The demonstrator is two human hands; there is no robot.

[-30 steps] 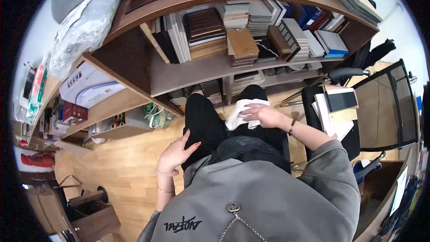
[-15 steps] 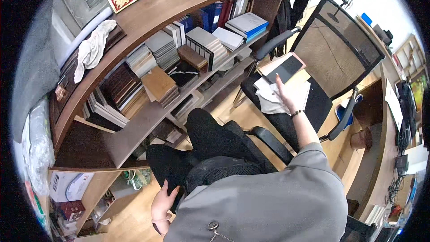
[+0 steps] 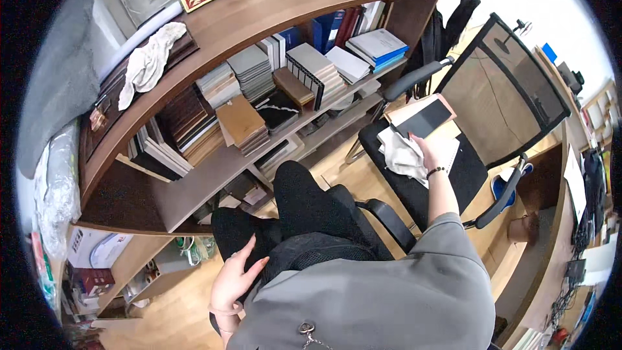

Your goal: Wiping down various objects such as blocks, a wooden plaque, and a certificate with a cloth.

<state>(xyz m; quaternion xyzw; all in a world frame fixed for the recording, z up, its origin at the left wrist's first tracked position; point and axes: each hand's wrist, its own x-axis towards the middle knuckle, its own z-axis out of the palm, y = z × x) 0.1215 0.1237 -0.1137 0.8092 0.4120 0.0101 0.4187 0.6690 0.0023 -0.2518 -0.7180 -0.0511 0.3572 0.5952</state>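
My right hand (image 3: 438,153) reaches to the black chair seat (image 3: 466,178) on the right, its fingers closed on a crumpled white cloth (image 3: 403,157). Just beyond the fingers, a dark flat tablet-like device (image 3: 429,118) lies on a pinkish cover and some papers. A white spiral-bound pad (image 3: 453,153) shows partly beneath that hand. Beside my lap at the lower left, my left hand (image 3: 232,280) is empty, thumb and fingers apart near my dark trouser leg (image 3: 243,233).
A brown shelf unit (image 3: 272,10) curves across the left and back, holding books and sample boards (image 3: 249,68). Another white cloth (image 3: 150,61) lies on its top. The chair's armrest (image 3: 418,79) rises beyond the seat. A brown bin (image 3: 521,228) stands at right.
My right fingers, stretched toward the device before, have drawn back and closed on the white cloth. My left hand has risen slightly and its fingers have spread. The view has shifted a little.
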